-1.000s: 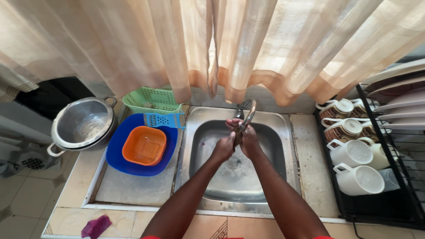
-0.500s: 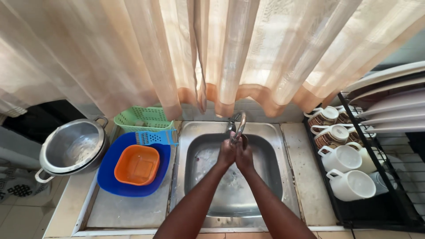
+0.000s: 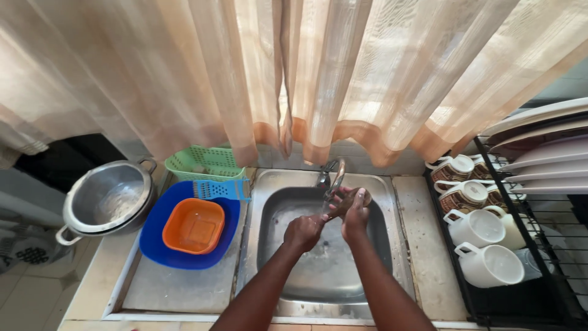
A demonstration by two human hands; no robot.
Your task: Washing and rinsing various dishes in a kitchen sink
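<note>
Rinsing under tap [image 3: 334, 176]: right hand [image 3: 355, 214] fingers curled round small brown thing [image 3: 357, 197], left hand [image 3: 304, 232] fingers loosely curled, empty, over sink [image 3: 269, 245] so water drained.

Both forearms are bare, with no sleeves, rings or watch on either hand [image 3: 304, 232].

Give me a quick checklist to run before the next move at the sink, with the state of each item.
1. Both hands over the basin: ok; left hand and right hand are above the sink.
2. Hands under the tap: ok, right hand is just below the spout.
3. Water running: cannot tell.
4. Basin free of dishes: ok, none visible.
5. Orange bowl settled inside the blue basin: ok.
6. Mugs steady on the rack: ok.
</note>
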